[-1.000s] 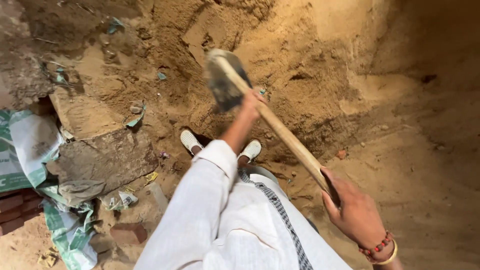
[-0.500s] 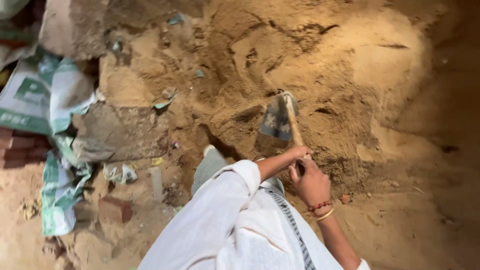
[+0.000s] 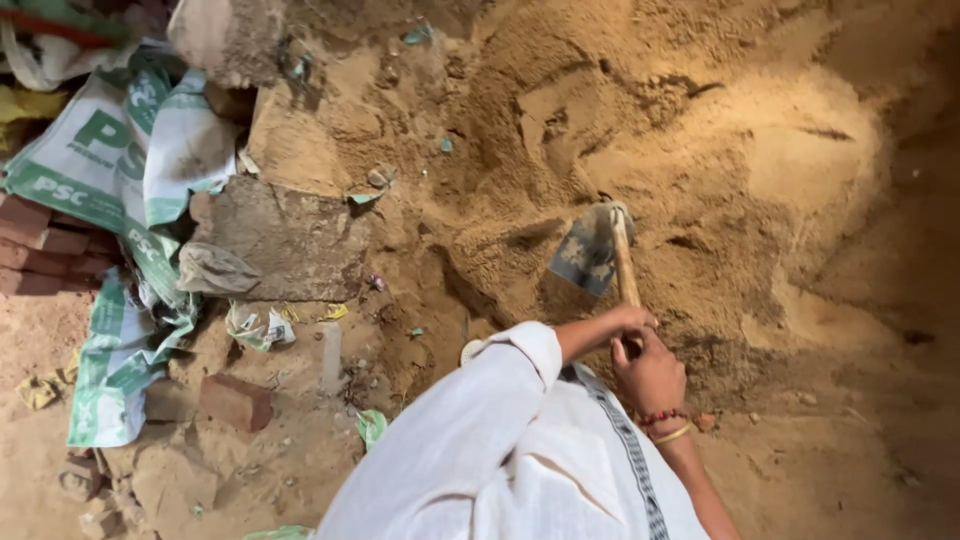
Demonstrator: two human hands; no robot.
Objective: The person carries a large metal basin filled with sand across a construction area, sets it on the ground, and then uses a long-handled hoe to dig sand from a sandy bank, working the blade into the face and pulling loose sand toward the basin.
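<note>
- Sandy-brown loose earth forms the mound (image 3: 700, 150), the landmark for everything listed here.
- A hoe (image 3: 598, 250) is being held with its metal blade pressed flat against the mound's lower face, the wooden handle running back toward the body so that force can be applied along it.
- The left hand (image 3: 625, 322) is being closed fully around the handle nearest the blade, for control.
- The right hand (image 3: 652, 378) is being wrapped tightly just behind it, touching it.
- Left of the mound, a broken slab (image 3: 285, 240), green-and-white sacks (image 3: 130, 150) and a loose brick (image 3: 235, 400) are lying discarded.
</note>
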